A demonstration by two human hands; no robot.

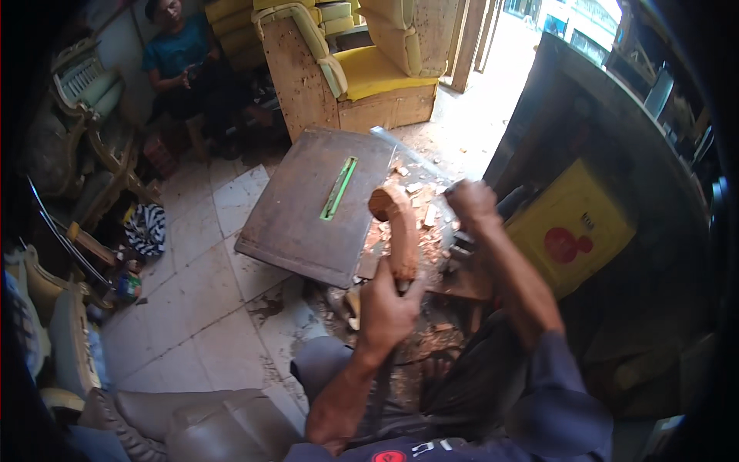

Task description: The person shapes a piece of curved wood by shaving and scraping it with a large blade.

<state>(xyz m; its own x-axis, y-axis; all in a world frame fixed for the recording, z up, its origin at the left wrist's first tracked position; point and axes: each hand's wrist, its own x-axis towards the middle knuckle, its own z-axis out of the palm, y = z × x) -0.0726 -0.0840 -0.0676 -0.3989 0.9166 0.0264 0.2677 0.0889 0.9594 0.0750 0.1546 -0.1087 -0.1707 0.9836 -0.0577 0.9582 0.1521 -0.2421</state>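
A curved piece of reddish wood (pixel 403 235), hooked over at its top with a rounded end, stands upright in front of me. My left hand (pixel 387 308) is closed around its lower end. Out to the right, my right hand (pixel 472 202) is raised in a fist around the handle of a machete (pixel 416 156). Its long, pale blade points away to the upper left, apart from the wood; the handle is hidden in my fingers. Wood chips (pixel 429 214) lie scattered below and beyond the wooden piece.
Left of the wood is a dark brown board (pixel 296 208) bearing a green strip (pixel 339 189). A yellow armchair frame (pixel 389 73) stands behind it. To the right rises a dark panel with a yellow sheet (pixel 570 227). A person (pixel 185 61) sits at far left, near carved chair frames (pixel 100 146).
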